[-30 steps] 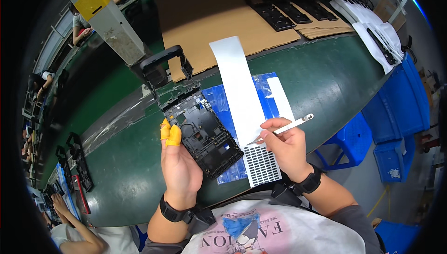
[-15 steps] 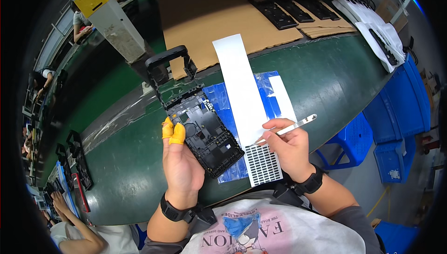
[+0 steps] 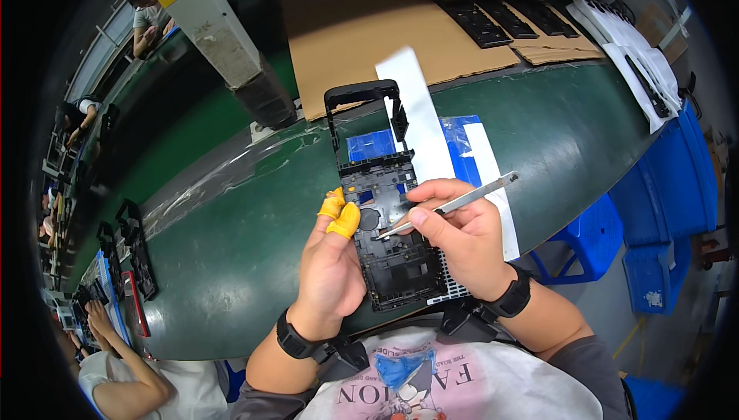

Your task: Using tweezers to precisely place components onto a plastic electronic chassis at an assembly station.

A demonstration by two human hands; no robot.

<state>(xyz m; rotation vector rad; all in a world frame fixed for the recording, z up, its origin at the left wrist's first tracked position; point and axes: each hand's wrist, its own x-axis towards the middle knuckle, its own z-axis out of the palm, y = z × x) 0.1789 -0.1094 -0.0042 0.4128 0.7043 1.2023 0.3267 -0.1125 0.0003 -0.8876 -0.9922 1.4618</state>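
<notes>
White label-sheet strip [image 3: 419,123] on blue film sheets [image 3: 454,147] mid-table; flat brown cardboard [image 3: 362,23] behind them.

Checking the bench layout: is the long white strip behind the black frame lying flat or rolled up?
Flat. The white strip lies spread on the green table, its far end reaching the cardboard sheet.

1. A plastic frame [image 3: 389,247] is held over the counter [image 3: 231,266], between the left fingers [image 3: 339,216] and right fingers [image 3: 431,216].
2. Tweezers [image 3: 454,204] are gripped in the right fingers, their tip on the frame.
3. A paper strip [image 3: 419,123] lies behind the fingers.
4. Cardboard [image 3: 362,27] lies farther behind.
</notes>
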